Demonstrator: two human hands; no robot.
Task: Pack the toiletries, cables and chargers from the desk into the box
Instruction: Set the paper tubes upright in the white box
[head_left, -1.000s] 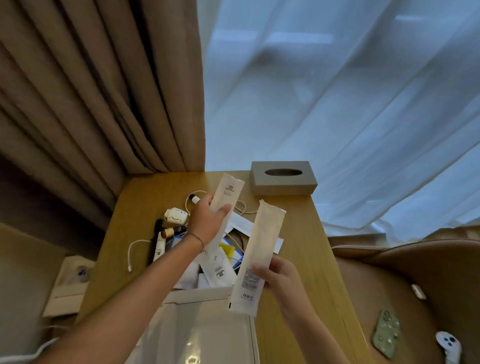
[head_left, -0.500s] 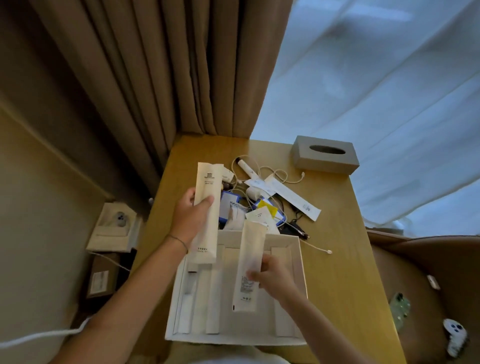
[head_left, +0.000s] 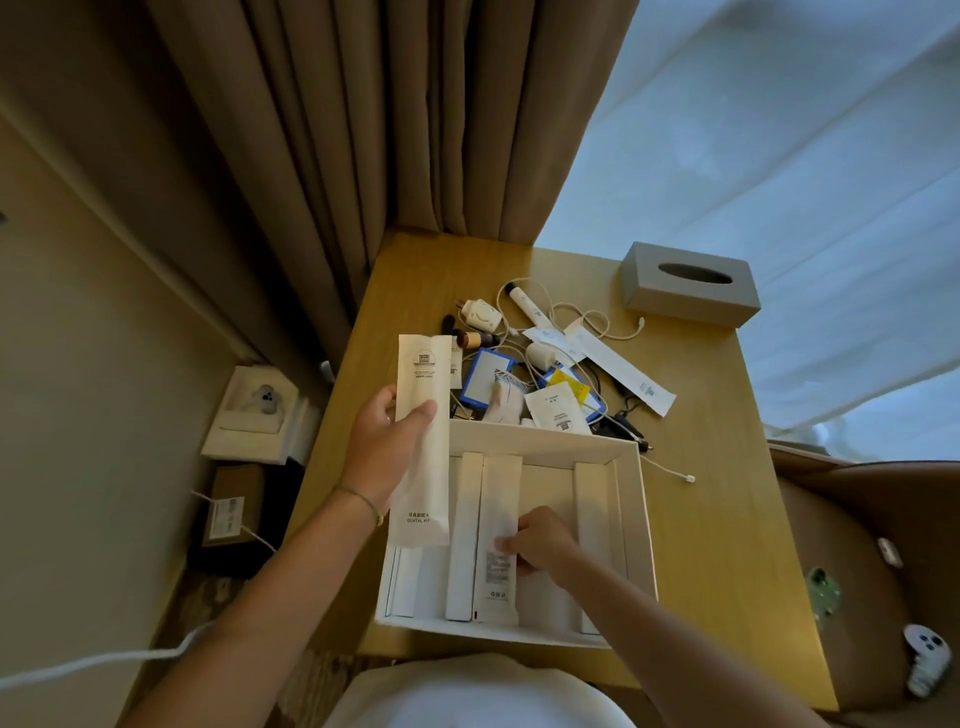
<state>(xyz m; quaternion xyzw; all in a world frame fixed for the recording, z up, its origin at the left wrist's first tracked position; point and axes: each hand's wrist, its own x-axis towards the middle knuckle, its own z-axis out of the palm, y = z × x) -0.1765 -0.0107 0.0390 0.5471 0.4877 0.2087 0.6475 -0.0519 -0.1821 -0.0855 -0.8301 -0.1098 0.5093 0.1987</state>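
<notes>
I'm reading dim, flat light overall. Only source I see is daylight through the sheer curtain (head_left: 753, 156) upper right, cool blue cast, no blowout. Brown drape (head_left: 363, 130) and left wall sit dark and muddy. Surface (head_left: 717, 519) is evenly lit with no glare; soft shadow inside the box (head_left: 636, 519) near the right hand (head_left: 543, 538). Strong wide-angle bending at the edges, the drape folds fan outward. Slight softness throughout, small print barely readable.

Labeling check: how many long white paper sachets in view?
3: one held upright in the left hand, one pressed into the white cardboard box under the right hand, one flat on the wooden desk behind the clutter. More may be hidden.
</notes>
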